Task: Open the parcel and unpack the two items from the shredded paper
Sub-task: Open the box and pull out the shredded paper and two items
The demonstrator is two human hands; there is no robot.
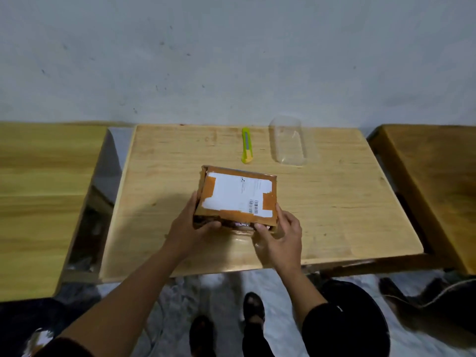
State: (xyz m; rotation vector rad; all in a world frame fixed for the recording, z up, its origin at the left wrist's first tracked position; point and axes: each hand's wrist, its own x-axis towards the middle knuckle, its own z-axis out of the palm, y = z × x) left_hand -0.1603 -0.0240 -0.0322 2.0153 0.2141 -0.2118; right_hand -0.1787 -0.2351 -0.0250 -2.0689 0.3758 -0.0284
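While both of my hands sit on the near end of the parcel (pixel 238 195), the job reads as barely begun. Parcel rests flat on the wooden table (pixel 334 202), near its front-middle, label side up; brown tape frames the white label (pixel 238 195) and looks intact across the top face.

Left hand (pixel 190 225): curled around the near-left corner, thumb up the side wall, fingers closed on the near face. Right hand (pixel 280 233): closed on the near-right corner, thumb on the top edge, fingers tucked at the near face. I judge both as gripping the box, not merely resting on it.

Near end of the box: something dark and a pale glint show between my hands. I cannot tell whether that is a lifted flap, torn tape or wrapping.

Not yet seen: any shredded paper, either of the two items.

Green utility knife (pixel 246 145) lies beyond the parcel, well apart from both hands, untouched. Clear plastic container (pixel 288 141) lies just right of it, apparently empty.

Remaining, by my estimate: break the seal, open the flaps, dig through the filler, lift out both items. Essentially everything.
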